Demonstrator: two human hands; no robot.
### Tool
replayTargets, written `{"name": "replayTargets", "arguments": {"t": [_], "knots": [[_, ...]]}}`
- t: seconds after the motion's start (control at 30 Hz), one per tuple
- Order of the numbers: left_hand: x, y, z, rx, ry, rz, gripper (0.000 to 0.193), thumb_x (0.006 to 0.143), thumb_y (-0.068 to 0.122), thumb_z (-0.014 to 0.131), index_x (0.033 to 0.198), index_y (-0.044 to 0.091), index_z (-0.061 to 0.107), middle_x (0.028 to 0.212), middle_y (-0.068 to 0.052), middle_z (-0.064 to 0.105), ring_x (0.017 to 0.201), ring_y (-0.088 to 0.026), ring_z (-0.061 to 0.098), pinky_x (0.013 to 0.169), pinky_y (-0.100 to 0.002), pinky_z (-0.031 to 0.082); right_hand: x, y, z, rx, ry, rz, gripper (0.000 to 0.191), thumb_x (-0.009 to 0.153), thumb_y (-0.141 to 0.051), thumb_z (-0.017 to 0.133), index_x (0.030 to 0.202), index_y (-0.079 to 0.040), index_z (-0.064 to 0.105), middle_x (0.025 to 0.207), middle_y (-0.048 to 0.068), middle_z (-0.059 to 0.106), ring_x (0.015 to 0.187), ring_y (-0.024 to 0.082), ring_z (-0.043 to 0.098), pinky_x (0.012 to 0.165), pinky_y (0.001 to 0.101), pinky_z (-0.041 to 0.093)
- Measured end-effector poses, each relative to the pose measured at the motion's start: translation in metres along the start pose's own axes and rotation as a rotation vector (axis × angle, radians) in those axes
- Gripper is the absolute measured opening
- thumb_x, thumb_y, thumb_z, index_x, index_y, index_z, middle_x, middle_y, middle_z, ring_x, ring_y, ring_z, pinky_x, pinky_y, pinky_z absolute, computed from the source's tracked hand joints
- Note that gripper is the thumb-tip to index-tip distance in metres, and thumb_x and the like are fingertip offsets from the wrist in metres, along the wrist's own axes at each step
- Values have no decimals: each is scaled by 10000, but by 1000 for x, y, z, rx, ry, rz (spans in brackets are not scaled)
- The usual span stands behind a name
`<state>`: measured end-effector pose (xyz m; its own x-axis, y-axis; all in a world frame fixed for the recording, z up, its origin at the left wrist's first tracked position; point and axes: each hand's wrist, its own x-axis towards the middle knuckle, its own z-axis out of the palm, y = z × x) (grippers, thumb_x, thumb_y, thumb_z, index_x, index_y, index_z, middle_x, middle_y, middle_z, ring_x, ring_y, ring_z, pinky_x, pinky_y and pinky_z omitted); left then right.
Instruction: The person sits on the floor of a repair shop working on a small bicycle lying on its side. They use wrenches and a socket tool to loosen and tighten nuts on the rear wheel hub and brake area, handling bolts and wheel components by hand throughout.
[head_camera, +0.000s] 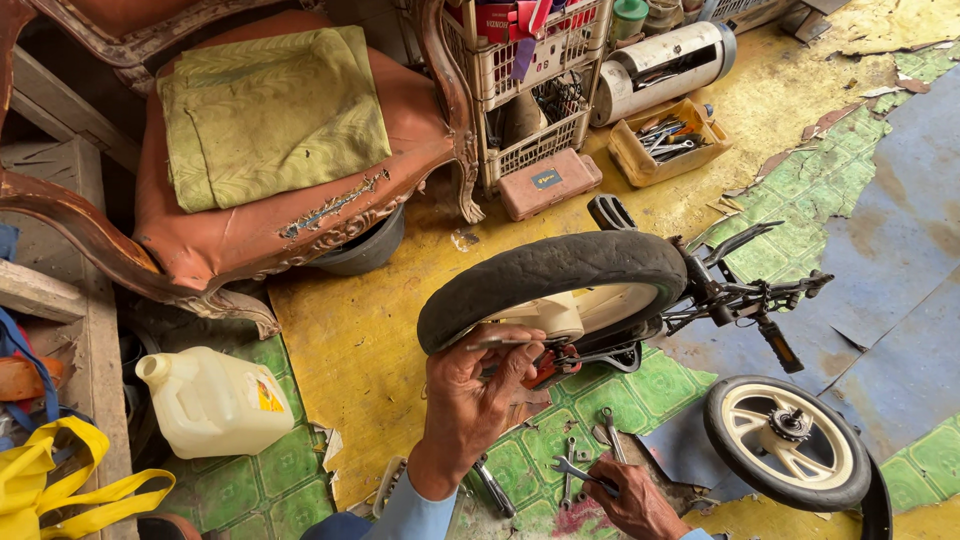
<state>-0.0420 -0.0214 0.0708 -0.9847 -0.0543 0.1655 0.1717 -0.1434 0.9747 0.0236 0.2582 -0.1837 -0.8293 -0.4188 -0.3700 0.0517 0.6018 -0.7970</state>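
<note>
A thin wrench (500, 343) is pinched by the left hand (478, 392) at the upturned bicycle's wheel (552, 281); a spanner (572, 472) is gripped by the right hand (630, 497). Tools are heaped in the yellow tray (668, 141).

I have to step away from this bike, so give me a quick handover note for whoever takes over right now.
Left hand: holds a thin wrench against the hub of the mounted wheel on the small upturned bicycle.
Right hand: low on the floor, gripping a spanner among loose spanners.
Done: one wheel is off; the detached wheel lies flat on the floor, right of the hands.
Left: the mounted wheel is still in the frame. Whether its axle nut is loose cannot be told.
More tools: yellow tray by the crates.
</note>
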Motion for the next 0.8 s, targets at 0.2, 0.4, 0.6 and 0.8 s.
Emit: {"name": "replayTargets", "arguments": {"t": [0.2, 0.4, 0.6, 0.8], "knots": [[5, 5, -4, 262, -36, 102, 126, 940, 85, 738, 1037, 4, 741, 1008, -89, 806, 816, -141, 778, 682, -300, 652, -11, -46, -21, 100, 181, -37, 130, 907, -156, 711, 934, -43, 771, 605, 48, 649, 506, 146, 489, 443, 352, 373], [5, 11, 0, 261, -20, 171, 117, 947, 110, 740, 1011, 12, 748, 983, -88, 798, 829, -141, 780, 736, -285, 634, -35, -147, -99, -97, 570, -474, 91, 894, -66, 698, 983, -46, 704, 743, 30, 683, 618, 108, 632, 514, 302, 506], [5, 19, 1, 286, -20, 122, 124, 938, 122, 742, 1003, 17, 747, 921, -93, 794, 769, -140, 767, 700, -283, 605, -42, -233, -148, -467, 563, -681, 156, 865, -58, 709, 1019, -53, 688, 856, 95, 683, 660, 224, 648, 538, 339, 506], [4, 22, 2, 310, 1, 190, 106, 949, 124, 735, 989, 26, 745, 889, -94, 785, 742, -152, 762, 674, -295, 580, -42, -253, -146, -480, 597, -634, 149, 875, -67, 745, 1015, -59, 694, 754, 57, 634, 556, 149, 577, 500, 313, 472]]}}
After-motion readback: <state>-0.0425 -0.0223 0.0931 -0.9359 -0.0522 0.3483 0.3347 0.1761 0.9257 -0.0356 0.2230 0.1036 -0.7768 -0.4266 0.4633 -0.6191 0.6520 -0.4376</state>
